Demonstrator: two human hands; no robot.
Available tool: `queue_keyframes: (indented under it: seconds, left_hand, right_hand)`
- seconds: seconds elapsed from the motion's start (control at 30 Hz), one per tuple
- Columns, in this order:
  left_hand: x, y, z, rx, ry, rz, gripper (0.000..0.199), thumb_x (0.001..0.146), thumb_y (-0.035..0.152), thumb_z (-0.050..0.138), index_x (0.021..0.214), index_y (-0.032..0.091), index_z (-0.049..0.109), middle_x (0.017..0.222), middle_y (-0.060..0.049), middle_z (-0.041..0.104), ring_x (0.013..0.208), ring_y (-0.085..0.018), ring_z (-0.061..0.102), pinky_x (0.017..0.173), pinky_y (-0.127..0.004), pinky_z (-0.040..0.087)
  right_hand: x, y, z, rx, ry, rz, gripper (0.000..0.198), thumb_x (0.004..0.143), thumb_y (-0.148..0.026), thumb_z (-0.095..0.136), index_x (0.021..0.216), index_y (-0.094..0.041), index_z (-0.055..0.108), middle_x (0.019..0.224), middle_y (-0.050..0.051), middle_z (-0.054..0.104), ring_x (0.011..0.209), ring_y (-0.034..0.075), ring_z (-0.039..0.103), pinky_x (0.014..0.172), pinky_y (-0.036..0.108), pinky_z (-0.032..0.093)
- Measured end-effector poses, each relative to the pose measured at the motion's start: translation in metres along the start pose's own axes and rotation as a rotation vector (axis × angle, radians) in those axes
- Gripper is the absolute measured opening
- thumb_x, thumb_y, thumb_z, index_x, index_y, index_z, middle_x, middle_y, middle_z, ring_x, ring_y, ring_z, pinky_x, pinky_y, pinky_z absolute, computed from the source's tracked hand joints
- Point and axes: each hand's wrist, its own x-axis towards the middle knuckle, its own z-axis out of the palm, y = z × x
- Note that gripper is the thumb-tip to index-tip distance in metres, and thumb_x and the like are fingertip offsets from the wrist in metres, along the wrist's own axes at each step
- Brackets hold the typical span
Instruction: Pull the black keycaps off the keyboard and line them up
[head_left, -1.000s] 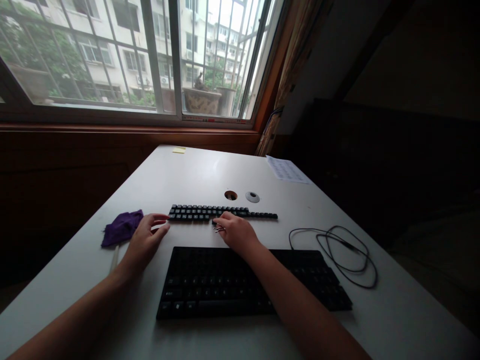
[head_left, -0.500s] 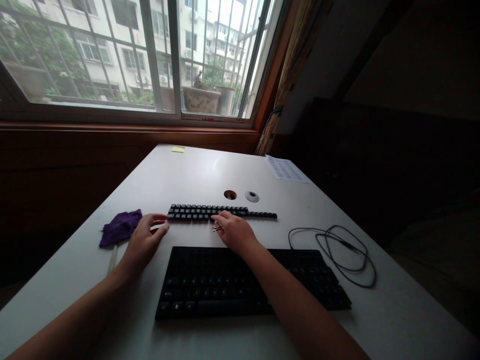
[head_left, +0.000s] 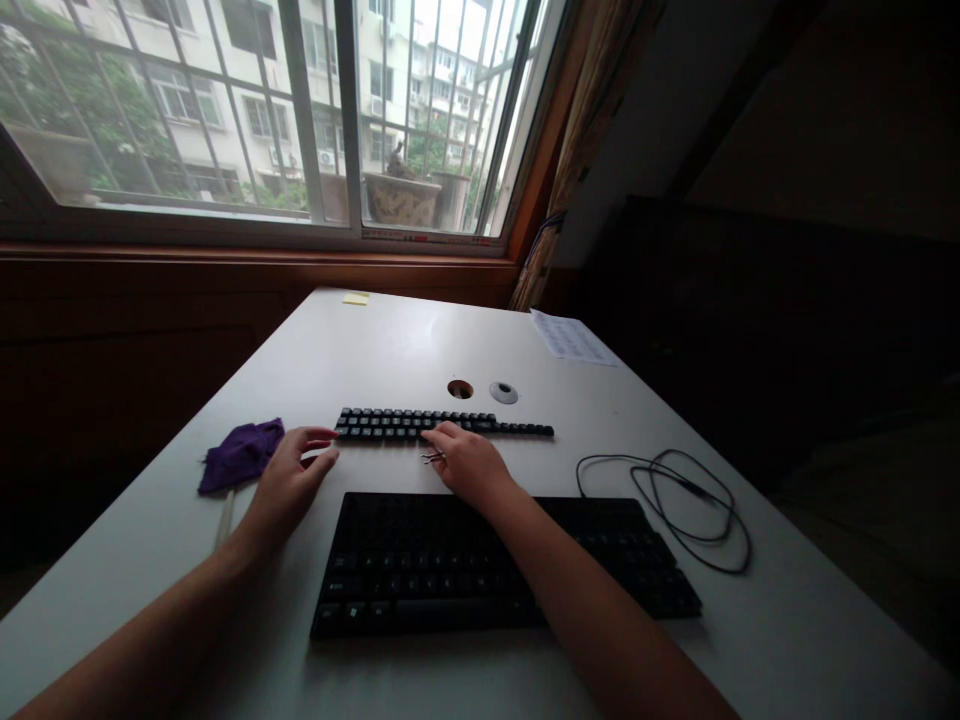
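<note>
Gripping thin wire (head_left: pixel 433 458), curled right hand (head_left: pixel 474 463) against keycaps (head_left: pixel 379 432)

Free gap btwn keycap rows (head_left: pixel 397 422) & kbd (head_left: pixel 450 562); cable loops (head_left: pixel 697 491) block R, purple cloth (head_left: pixel 240 458) L

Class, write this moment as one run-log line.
left hand: open, at left end of keycap rows | right hand: holding thin metal wires, at nearest row | keyboard: nearer the camera
</note>
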Motion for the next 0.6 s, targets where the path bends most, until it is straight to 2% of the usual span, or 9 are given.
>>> queue_keyframes:
  seconds: [0.6]
  left_hand:
    - [0.0016, -0.0051, 0.0001, 0.003, 0.003, 0.025, 0.04, 0.08, 0.049, 0.059, 0.105, 0.018, 0.061, 0.113, -0.011, 0.064, 0.11, -0.03, 0.062, 0.09, -0.044, 0.052]
  right_hand:
    - [0.0002, 0.0026, 0.0041, -0.016, 0.036, -0.028, 0.036, 0.096, -0.029, 0.045, 0.13, -0.026, 0.058, 0.124, 0.005, 0.062, 0.101, 0.02, 0.065, 0.085, 0.03, 0.051]
